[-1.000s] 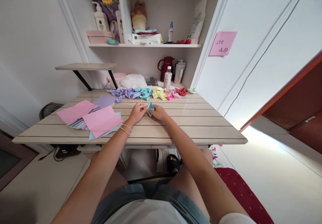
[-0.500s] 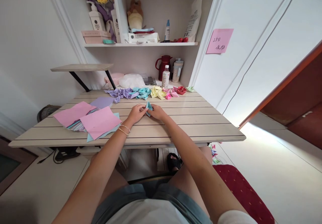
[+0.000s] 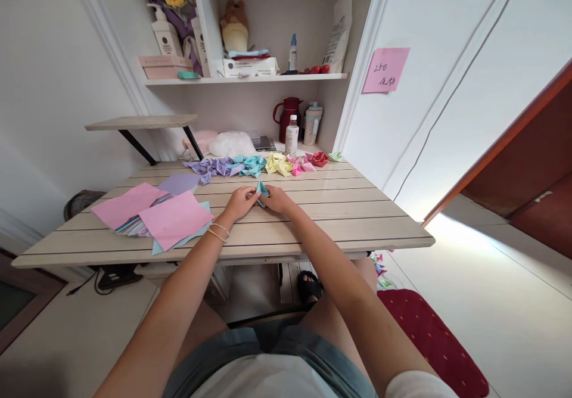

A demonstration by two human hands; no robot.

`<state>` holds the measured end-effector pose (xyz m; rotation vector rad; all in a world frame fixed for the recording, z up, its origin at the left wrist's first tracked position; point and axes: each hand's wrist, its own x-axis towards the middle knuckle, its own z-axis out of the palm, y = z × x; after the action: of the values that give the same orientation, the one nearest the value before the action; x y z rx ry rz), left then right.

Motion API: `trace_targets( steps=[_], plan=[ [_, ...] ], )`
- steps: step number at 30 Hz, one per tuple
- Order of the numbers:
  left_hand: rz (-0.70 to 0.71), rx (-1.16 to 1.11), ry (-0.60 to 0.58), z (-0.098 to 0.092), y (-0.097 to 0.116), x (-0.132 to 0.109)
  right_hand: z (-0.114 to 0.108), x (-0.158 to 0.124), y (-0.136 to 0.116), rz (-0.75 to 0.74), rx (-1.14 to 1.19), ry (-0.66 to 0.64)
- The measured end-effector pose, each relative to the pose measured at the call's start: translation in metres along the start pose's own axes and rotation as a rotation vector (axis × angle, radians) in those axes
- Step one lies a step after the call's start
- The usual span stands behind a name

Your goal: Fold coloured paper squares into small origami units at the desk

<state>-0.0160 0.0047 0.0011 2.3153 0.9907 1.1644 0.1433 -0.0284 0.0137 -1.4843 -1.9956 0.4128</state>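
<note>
Between my two hands, over the middle of the slatted table (image 3: 339, 219), is a small light-blue folded paper (image 3: 261, 190) with a pointed top. My left hand (image 3: 242, 201) grips it from the left, thumb and fingers closed on its edge. From the other side, my right hand (image 3: 277, 199) pinches it too; part of the paper is hidden behind the fingers. Just beyond lies a row of folded paper pieces: purple (image 3: 214, 167), blue (image 3: 249, 164), yellow (image 3: 278, 164), pink (image 3: 302, 165), red (image 3: 319, 159) and pale green (image 3: 335, 156).
Loose pink sheets (image 3: 176, 218) lie on a paper stack at the left, with a purple sheet (image 3: 179, 183) behind. A small raised shelf (image 3: 143, 123) stands back left. A clear bottle (image 3: 292, 137), a dark red jug (image 3: 288, 115) and a tumbler (image 3: 312, 124) stand at the back.
My head view has shifted slightly, moving the scene a little to the left. Both hands keep their hold on the blue folded paper, with hardly any change in pose.
</note>
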Motion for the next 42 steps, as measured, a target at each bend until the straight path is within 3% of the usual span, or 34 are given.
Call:
trace_targets(
  steps=[17, 26, 35, 42],
  plan=[
    [-0.061, -0.088, -0.059, 0.0004, 0.0032, -0.0008, -0.0080, -0.0041, -0.0082, -0.012, -0.110, -0.036],
    [-0.079, 0.063, -0.137, -0.0006, 0.0009, -0.0005, -0.0060, -0.0034, -0.0051, -0.049, -0.084, -0.018],
    [-0.083, 0.049, -0.098, -0.0034, 0.0073, -0.0007, -0.0046, -0.0011, -0.0014, -0.065, -0.055, 0.006],
    [-0.072, 0.138, 0.076, -0.0063, 0.0038, 0.0012, -0.0038, -0.0006, -0.0009, -0.086, 0.037, 0.016]
  ],
)
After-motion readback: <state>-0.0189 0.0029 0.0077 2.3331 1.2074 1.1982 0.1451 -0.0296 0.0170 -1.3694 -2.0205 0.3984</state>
